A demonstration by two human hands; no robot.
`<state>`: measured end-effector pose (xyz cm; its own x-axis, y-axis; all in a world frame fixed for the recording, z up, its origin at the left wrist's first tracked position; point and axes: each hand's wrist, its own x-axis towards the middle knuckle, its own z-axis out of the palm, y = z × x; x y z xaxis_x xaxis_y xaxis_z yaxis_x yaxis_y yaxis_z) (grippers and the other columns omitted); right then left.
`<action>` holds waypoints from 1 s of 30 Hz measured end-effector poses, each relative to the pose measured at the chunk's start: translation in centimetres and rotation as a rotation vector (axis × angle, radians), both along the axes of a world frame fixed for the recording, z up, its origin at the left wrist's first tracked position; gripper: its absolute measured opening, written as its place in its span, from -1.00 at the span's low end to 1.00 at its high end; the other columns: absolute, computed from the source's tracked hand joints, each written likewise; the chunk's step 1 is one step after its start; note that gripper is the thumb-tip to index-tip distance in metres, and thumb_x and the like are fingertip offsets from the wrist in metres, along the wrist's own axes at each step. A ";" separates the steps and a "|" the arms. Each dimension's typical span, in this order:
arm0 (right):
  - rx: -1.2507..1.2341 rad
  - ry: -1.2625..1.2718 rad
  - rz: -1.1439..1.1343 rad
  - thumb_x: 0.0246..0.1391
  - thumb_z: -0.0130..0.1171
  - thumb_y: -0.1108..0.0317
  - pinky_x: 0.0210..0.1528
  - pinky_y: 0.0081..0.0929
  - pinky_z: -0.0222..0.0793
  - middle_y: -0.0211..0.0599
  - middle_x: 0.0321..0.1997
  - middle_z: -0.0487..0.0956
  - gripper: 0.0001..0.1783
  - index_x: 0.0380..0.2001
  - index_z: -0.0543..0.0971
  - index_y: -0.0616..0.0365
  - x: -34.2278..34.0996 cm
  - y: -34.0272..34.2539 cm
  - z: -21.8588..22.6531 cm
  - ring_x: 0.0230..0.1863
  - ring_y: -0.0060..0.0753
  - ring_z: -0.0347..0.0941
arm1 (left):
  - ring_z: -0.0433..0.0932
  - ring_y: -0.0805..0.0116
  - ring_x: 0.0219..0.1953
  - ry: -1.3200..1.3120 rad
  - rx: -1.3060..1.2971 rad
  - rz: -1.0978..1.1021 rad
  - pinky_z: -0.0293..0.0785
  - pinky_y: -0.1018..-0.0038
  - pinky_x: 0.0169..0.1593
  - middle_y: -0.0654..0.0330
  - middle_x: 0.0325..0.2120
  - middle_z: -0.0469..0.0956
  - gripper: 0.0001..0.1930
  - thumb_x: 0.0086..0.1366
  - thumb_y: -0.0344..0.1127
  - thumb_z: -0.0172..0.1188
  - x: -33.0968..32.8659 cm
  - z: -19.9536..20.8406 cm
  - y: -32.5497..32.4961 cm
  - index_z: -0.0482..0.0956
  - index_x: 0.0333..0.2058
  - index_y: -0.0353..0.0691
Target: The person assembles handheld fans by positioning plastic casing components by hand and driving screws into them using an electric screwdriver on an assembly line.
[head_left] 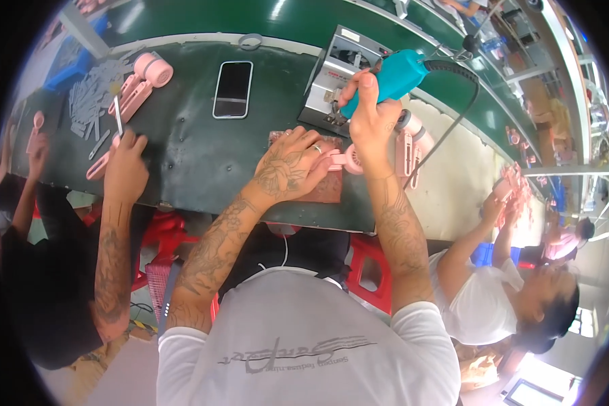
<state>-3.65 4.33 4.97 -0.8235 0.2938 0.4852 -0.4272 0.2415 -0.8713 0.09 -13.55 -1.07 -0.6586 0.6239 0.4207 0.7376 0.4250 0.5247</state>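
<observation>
Left hand [287, 162]: fingers bent together, clamped with the thumb on a pink plastic piece with a round, vented head [350, 160]. The head projects right of these fingertips, below the right wrist; the rest lies hidden under the palm. A reddish-brown rectangular mat [326, 191] sits beneath the left fingers, presumably to cushion the piece, while the downward grip probably steadies it.

Right hand [374, 118]: fingers clamped around a teal plastic handheld power tool [400, 73], thumb lying along its body. The upright fist likely allows downward aim; the tool's tip cannot be made out. A black flexible cord [463, 73] leaves the tool's far end and loops right of the fingers, apparently clear of the grip.

Counts: one piece in the left grip, one mat, one tool, one cord. Beyond the left fingers, one dark-screened phone with a pale case [233, 90]. Just beside the right fingers, one grey metal box-shaped machine [316, 105]. Right of the right wrist, at least two pink slotted plastic parts [404, 154]; overlap prevents an exact count.
</observation>
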 end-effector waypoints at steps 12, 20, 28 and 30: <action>-0.154 -0.080 0.080 0.39 0.29 -0.08 -0.36 -0.47 0.42 -0.33 -0.47 0.54 -0.41 -0.04 0.50 0.35 7.9 -0.3 0.9 -0.45 -0.46 0.51 | 0.52 0.07 0.03 -0.073 -0.009 -0.012 0.47 0.09 0.18 0.15 -0.10 0.59 -0.64 0.34 -0.12 0.24 -0.4 0.3 -0.2 0.73 0.00 -0.17; -0.182 -0.122 0.095 0.39 0.28 -0.15 -0.31 -0.35 0.48 -0.28 -0.45 0.52 -0.36 -0.03 0.46 0.34 8.5 -0.1 -0.5 -0.42 -0.36 0.51 | 0.53 0.10 0.01 -0.082 -0.017 -0.011 0.47 0.11 0.17 0.17 -0.10 0.59 -0.66 0.34 -0.12 0.24 -0.1 0.4 0.0 0.73 -0.02 -0.15; -0.153 -0.073 0.128 0.45 0.24 -0.03 -0.30 -0.35 0.47 -0.28 -0.46 0.51 -0.52 -0.13 0.46 0.24 8.2 0.2 -1.9 -0.44 -0.37 0.46 | 0.55 0.05 -0.04 0.029 0.036 -0.001 0.46 0.08 0.02 0.20 0.01 0.59 -0.73 0.34 -0.28 0.24 -0.1 0.9 0.3 0.67 -0.02 -0.18; -0.183 -0.066 0.126 0.46 0.23 -0.01 -0.30 -0.35 0.46 -0.28 -0.46 0.51 -0.53 -0.13 0.46 0.24 8.1 -0.1 -2.1 -0.44 -0.37 0.46 | 0.55 0.05 -0.03 0.024 0.027 -0.008 0.46 0.08 0.02 0.21 0.04 0.59 -0.74 0.35 -0.29 0.23 -0.2 0.9 0.3 0.66 -0.02 -0.17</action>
